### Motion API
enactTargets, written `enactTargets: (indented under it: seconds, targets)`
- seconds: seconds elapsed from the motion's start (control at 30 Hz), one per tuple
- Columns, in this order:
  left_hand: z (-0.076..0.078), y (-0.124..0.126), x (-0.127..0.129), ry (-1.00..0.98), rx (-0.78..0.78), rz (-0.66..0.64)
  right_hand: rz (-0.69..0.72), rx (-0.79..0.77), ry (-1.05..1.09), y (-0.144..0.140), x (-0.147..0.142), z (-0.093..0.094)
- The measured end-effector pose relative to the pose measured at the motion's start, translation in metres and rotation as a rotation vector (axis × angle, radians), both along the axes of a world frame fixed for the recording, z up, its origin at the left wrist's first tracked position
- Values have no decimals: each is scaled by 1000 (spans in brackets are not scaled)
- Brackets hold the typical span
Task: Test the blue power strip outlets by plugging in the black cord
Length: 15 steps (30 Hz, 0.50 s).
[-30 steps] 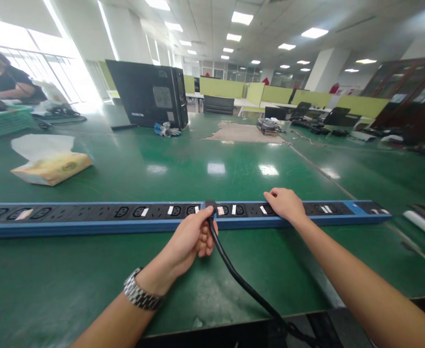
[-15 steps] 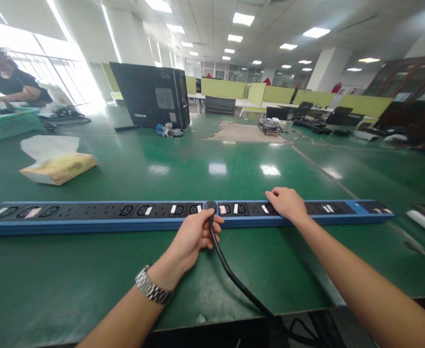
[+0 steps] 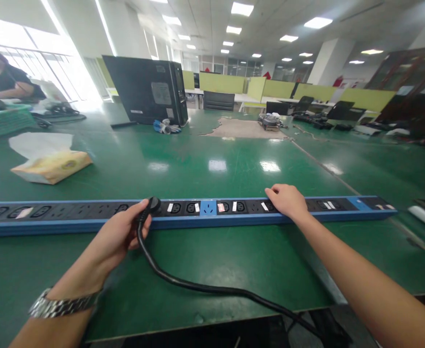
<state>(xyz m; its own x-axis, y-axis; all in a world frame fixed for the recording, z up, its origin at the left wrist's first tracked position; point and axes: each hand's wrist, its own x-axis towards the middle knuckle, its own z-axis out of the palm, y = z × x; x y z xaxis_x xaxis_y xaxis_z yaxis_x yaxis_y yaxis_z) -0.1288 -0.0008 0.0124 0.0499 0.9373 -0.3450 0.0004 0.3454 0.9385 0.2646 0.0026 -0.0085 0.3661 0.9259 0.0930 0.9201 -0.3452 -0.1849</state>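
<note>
Head view: plug (image 3: 153,205) now further left.

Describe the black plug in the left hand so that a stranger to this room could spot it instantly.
Find the long blue power strip lying across the green table. Left of its middle, the left hand grips a black plug at the strip's sockets. It alone trails a thick black cable to the table's near edge.

left hand (image 3: 120,235): fingers curled closed in a grip, thumb on top, watch on wrist, forearm reaching forward from lower left | right hand (image 3: 286,201): palm down, fingers bent, pressed flat, arm stretched out from lower right
</note>
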Motion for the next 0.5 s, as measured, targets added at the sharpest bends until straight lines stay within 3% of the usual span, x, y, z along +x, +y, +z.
enactTargets:
  seconds: [0.1,0.23,0.37,0.5]
  targets:
    - [-13,1,-5,11,-24,0,-3,-5,-5,0,0,0]
    - [-14,5,1,95,-29,9,-10,-19,-4,0,0,0]
    - [0,-3,12,77,22,25,-17,-23,-6,0,-1,0]
    - [21,-22,43,-49,175,-107,-11,-13,-14,-1,-2,0]
